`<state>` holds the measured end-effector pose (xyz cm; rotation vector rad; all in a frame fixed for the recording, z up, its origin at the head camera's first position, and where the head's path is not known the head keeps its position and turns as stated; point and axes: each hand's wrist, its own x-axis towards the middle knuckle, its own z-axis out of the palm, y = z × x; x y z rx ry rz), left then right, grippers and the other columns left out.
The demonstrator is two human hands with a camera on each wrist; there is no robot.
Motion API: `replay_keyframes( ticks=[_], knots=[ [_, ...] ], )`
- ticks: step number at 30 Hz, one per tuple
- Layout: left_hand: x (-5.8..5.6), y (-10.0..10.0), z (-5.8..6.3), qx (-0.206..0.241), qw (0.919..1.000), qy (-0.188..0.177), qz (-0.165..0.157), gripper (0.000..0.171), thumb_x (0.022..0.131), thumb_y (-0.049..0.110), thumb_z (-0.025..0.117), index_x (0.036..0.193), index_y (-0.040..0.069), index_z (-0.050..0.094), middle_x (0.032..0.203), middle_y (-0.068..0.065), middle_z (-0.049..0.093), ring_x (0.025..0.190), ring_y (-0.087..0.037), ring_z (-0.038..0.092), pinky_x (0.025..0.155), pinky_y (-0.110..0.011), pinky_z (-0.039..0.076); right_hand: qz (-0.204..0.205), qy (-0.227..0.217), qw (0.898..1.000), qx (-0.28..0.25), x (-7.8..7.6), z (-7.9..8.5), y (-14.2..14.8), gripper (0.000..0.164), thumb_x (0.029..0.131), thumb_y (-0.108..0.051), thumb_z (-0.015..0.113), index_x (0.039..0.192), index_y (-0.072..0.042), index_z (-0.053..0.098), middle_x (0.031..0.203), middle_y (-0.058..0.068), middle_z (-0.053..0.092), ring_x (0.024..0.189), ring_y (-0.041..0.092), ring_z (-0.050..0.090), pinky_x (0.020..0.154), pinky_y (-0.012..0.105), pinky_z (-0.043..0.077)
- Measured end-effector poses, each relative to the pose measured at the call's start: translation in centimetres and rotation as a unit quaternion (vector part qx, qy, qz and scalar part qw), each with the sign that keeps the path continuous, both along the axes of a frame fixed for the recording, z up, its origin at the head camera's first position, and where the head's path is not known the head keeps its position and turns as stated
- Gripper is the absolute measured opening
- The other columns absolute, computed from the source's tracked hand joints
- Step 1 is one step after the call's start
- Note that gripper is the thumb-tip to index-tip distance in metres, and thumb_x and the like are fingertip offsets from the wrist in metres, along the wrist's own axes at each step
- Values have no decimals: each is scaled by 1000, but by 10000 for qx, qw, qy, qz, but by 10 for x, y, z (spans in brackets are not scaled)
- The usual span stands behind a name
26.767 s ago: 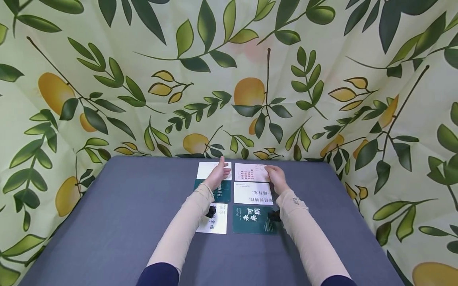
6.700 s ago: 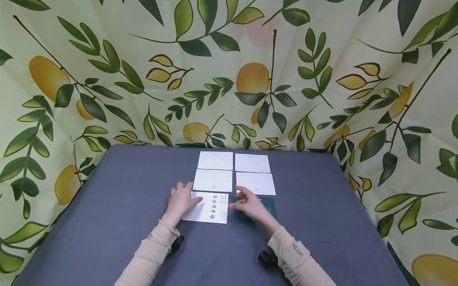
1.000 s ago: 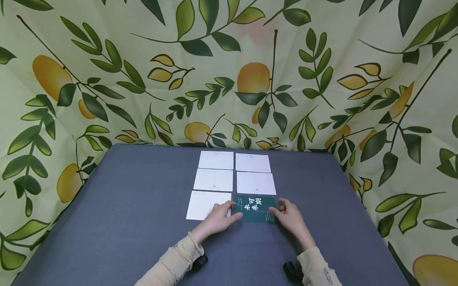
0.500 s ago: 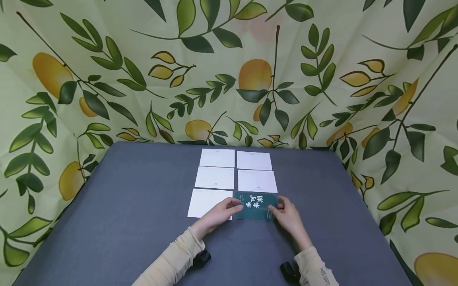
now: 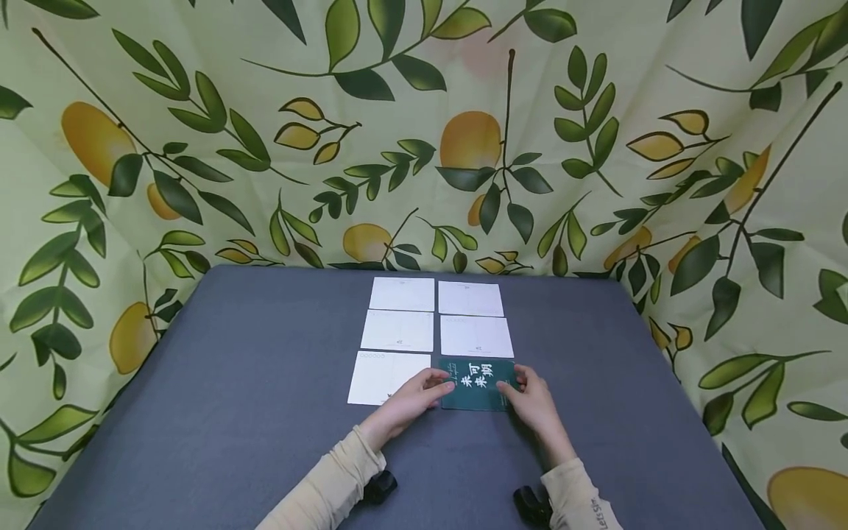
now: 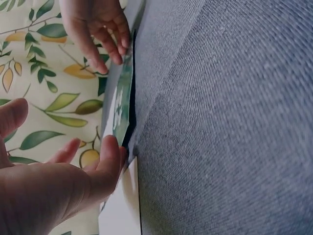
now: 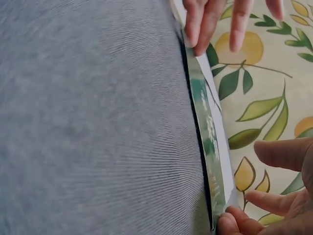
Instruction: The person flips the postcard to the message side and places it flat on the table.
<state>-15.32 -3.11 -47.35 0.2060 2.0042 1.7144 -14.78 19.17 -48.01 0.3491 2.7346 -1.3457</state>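
Observation:
A dark green postcard (image 5: 477, 395) with white brush lettering lies printed side up, nearest me on the right of a two-column layout. At its left end are the fingertips of my left hand (image 5: 412, 400); in the left wrist view that thumb (image 6: 13, 116) stands apart from the card. My right hand (image 5: 535, 403) touches the opposite end, its thumb (image 7: 279, 152) also raised clear in the right wrist view. A dark shadow line runs under the green card's near edge. The white postcard (image 5: 379, 375) beside it shows its mostly blank side, partly covered by my left hand.
Several more white postcards lie mostly blank side up behind, including one directly beyond the green card (image 5: 475, 336) and one at the far left (image 5: 401, 294). Grey-blue cloth covers the table (image 5: 252, 412). A leaf-and-fruit patterned curtain (image 5: 397, 191) encloses its back and sides.
The green postcard has slid slightly right, away from the neighbouring white card, my left fingers following. Earlier, printed sides showed on several cards that now lie blank side up.

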Motion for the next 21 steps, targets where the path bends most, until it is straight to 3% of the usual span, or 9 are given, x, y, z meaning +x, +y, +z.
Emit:
replay_keyframes(
  ticks=[7,12,16,21],
  knots=[
    [-3,1,-3,-34,9993,-2,372,50,92,33,57,129,1,48,129,-19,50,109,-27,56,92,-40,47,-357,101,9952,-903,1,-2,7,53,89,-10,57,134,10,37,132,34,41,121,45,45,99,52,40],
    [-9,1,-2,258,9955,179,893,46,87,17,64,125,-4,50,126,-20,53,110,-26,54,94,-37,47,-807,79,9882,-1297,0,-2,10,51,83,1,59,132,7,44,126,28,48,113,36,52,86,25,46],
    [-13,3,2,346,9913,311,1232,52,81,10,69,127,-6,50,122,-21,57,108,-24,56,90,-31,50,-1054,96,9785,-1771,-4,2,11,53,80,7,59,132,6,45,124,26,48,98,23,56,68,9,45],
    [-13,4,2,432,9845,400,1652,48,81,7,69,125,-5,53,119,-21,59,96,-15,58,82,-24,53,-1198,31,9569,-2646,-7,6,12,55,82,6,59,134,3,43,117,15,47,87,7,48,65,11,47]
  ],
)
